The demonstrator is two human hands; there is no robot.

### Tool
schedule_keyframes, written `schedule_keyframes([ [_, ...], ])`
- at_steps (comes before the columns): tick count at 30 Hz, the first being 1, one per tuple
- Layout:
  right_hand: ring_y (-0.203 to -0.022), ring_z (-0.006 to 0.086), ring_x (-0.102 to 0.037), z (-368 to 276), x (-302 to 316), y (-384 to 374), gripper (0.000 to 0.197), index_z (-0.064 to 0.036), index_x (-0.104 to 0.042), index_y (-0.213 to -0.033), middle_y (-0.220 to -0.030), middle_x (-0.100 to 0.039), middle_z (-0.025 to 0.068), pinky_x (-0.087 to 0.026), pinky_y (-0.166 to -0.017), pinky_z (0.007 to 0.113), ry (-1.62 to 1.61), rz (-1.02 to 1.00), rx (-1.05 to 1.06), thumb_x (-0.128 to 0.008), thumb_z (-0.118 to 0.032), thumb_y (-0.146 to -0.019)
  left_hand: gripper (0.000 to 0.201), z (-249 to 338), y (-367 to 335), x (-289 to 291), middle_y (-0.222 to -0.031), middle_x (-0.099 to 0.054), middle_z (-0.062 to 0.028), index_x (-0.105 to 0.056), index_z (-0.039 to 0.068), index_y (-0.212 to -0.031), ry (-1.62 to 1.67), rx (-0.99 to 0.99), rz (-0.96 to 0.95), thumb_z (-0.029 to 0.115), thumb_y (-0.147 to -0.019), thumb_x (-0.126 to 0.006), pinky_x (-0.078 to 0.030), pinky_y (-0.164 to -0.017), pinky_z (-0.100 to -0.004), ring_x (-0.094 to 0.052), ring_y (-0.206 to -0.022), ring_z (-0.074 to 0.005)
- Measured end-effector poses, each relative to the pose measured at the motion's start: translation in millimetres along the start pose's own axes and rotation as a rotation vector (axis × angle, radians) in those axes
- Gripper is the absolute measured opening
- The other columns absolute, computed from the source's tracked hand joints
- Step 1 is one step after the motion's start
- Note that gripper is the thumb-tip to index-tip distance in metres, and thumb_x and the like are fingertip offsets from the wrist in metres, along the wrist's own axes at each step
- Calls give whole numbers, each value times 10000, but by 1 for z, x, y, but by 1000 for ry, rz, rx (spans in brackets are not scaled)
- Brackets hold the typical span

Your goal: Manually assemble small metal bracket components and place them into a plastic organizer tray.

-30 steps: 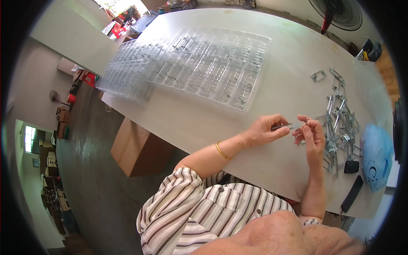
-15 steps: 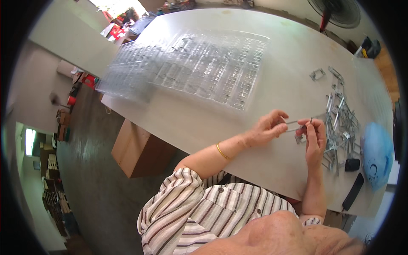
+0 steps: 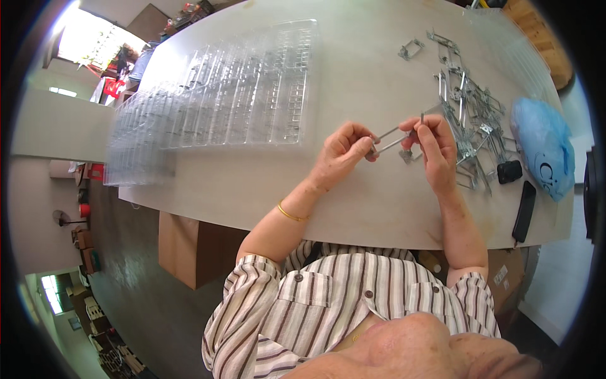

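Observation:
A slim metal frame with two parallel bars (image 3: 390,143) spans the gap between my hands above the table. My left hand (image 3: 341,153), with a gold bangle at its wrist, pinches one end between thumb and fingers. The other end is gripped by my right hand (image 3: 437,150), whose thumb and fingers are closed; a short thin pin sticks up there. Just beyond and to the right of that hand lies a tangled pile of similar metal frames (image 3: 463,101). One separate metal frame (image 3: 411,49) rests farther back. Fingers hide both ends of the held piece.
Clear plastic compartment trays (image 3: 233,88) cover the table's left half, metal pieces in them. At right sit a blue plastic bag (image 3: 544,148), a small black box-like object (image 3: 509,171) and a long black object (image 3: 524,211). A cardboard box (image 3: 183,249) stands below the table's left front edge.
My view has turned, so the table and everything on it appear shifted left and upward. Both hands keep hold of the metal frame; the left fingers have closed more tightly around its end.

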State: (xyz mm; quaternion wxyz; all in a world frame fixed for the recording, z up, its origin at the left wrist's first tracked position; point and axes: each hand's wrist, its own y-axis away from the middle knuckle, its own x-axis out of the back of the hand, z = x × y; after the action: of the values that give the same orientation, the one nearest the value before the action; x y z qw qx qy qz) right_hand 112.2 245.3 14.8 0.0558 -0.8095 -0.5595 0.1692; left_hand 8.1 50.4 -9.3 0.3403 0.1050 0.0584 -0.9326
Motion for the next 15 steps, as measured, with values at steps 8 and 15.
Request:
schedule_keyframes([
  [8,-736,83,-611,2,1,20,102,-44,-544,-1053,-1053,-665,71,-500,-665,239,145,9,31,-504,-139,-1051,157,-27,7,-2,-869,-603,-2,-648,23,-946,15,-37,0,172,-994,-646,-492,-713,-248,-570,-790,-70],
  [15,-680,56,-515,-5,0,19,130,-60,-528,-1071,-990,-551,23,-462,-589,216,101,189,96,-463,-173,-1068,129,17,17,-15,-868,-535,19,-652,38,-918,-362,-149,170,154,-972,-673,-424,-725,-254,-475,-799,-72],
])
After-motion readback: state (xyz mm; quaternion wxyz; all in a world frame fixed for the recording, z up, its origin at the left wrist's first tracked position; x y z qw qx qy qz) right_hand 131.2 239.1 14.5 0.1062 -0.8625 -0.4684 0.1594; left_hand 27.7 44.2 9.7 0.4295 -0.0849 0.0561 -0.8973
